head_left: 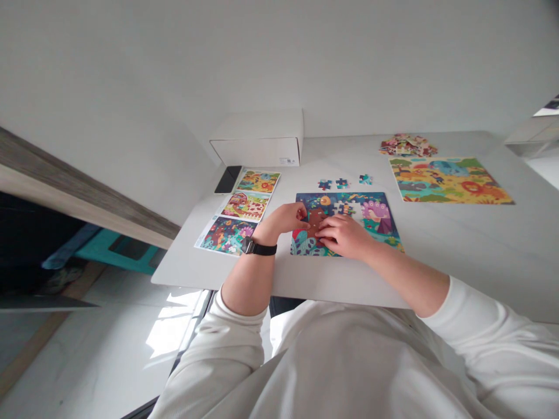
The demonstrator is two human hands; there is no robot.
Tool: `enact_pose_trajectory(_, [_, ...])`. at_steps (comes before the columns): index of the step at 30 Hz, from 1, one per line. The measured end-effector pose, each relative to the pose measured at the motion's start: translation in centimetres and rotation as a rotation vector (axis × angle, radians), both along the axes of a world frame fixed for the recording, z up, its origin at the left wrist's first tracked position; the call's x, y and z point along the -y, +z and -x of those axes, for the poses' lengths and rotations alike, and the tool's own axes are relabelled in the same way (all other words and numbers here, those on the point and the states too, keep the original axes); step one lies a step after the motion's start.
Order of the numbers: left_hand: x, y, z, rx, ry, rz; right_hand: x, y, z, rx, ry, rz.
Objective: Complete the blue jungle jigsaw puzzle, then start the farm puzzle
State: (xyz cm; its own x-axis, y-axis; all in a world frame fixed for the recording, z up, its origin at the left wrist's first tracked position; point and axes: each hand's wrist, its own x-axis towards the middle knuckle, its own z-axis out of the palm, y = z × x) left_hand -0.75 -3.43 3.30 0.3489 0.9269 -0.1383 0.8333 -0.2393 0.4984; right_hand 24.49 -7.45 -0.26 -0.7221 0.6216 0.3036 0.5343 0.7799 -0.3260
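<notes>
A dark blue jigsaw puzzle [388,230] with a brown bear and a pink bird lies on the table in front of me, with a pale gap in its upper middle. My left hand [286,220], a black watch on its wrist, rests at the puzzle's left side. Its fingers are bent and apart from the thumb, which touches the bear. My right hand [345,234] lies over the lower middle, fingertips stretched onto the bear's right side. Neither hand visibly grips a piece. Beyond the far edge lie three loose puzzle pieces [343,183].
A yellow animal puzzle [452,181] lies to the right, below a heap of pieces [408,145]. At left are a printed picture sheet [244,205] and a black phone [228,179]. A white box [257,150] stands against the wall. The white table [471,256] has its near edge at my body.
</notes>
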Motion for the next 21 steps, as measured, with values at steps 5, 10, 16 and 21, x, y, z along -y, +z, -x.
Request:
enact_pose_trajectory(5, [0.04, 0.03, -0.04, -0.004, -0.004, 0.003, 0.21, 0.28, 0.1, 0.034, -0.004, 0.001])
enact_pose_trajectory(10, [0.09, 0.07, -0.09, 0.005, 0.001, 0.018, 0.38, 0.49, 0.22, 0.054, -0.003, 0.0])
enact_pose_trajectory(16, [-0.07, 0.05, 0.12, -0.013, -0.036, 0.017, 0.4, 0.48, 0.14, 0.073, -0.003, 0.008])
enact_pose_trajectory(21, [-0.26, -0.11, 0.42, -0.022, -0.089, 0.043, 0.61, 0.67, -0.2, 0.071, -0.002, 0.019])
